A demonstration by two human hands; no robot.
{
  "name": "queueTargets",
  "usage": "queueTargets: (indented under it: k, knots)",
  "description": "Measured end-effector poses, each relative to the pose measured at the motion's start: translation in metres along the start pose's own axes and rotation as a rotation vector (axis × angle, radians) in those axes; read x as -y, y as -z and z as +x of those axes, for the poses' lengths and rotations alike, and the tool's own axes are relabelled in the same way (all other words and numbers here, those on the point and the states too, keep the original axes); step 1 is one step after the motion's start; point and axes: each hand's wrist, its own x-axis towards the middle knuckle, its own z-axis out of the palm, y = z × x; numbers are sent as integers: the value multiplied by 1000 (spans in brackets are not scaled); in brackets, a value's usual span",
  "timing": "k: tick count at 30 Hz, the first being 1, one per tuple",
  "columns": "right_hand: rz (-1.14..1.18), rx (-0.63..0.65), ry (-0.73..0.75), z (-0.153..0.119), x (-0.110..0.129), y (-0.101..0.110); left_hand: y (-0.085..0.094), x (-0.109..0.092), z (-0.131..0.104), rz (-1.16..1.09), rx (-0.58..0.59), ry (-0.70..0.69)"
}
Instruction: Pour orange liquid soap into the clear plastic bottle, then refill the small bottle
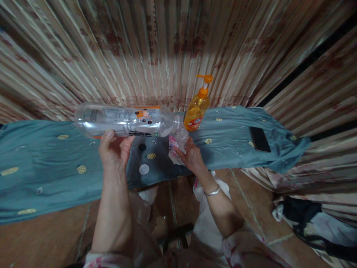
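My left hand (115, 149) grips a large clear plastic bottle (111, 119) from below. The bottle lies nearly level, its neck to the right, and looks empty or almost so. My right hand (192, 154) is wrapped round a small clear bottle (181, 139) with a pink label, which stands close to upright. The large bottle's mouth meets the top of the small one; whether they touch I cannot tell. Below the large bottle lie a black cap (142, 147) and a white round lid (144, 169). Just behind my right hand stands an orange pump bottle (196, 111) of yellow liquid.
A black phone (260, 139) lies on the right of the narrow table with a green patterned cloth (50, 149). A pleated curtain (167, 56) hangs behind it. At lower right, a dark bag (301, 208) rests near the tiled floor (248, 201).
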Motion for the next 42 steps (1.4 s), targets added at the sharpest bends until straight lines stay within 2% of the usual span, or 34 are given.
queueTargets:
  k: [9, 16, 22, 42]
  knots:
    - [-8, -12, 7, 0, -1, 0, 0, -2, -1, -27, 43, 16]
    - [-2, -6, 10, 0, 0, 1, -1, -2, -1, 47, 24, 26]
    - [-8, -5, 5, 0, 0, 0, 0, 0, -1, -12, 13, 14]
    - [1, 12, -9, 1, 1, 2, 0, -2, -1, 27, 26, 15]
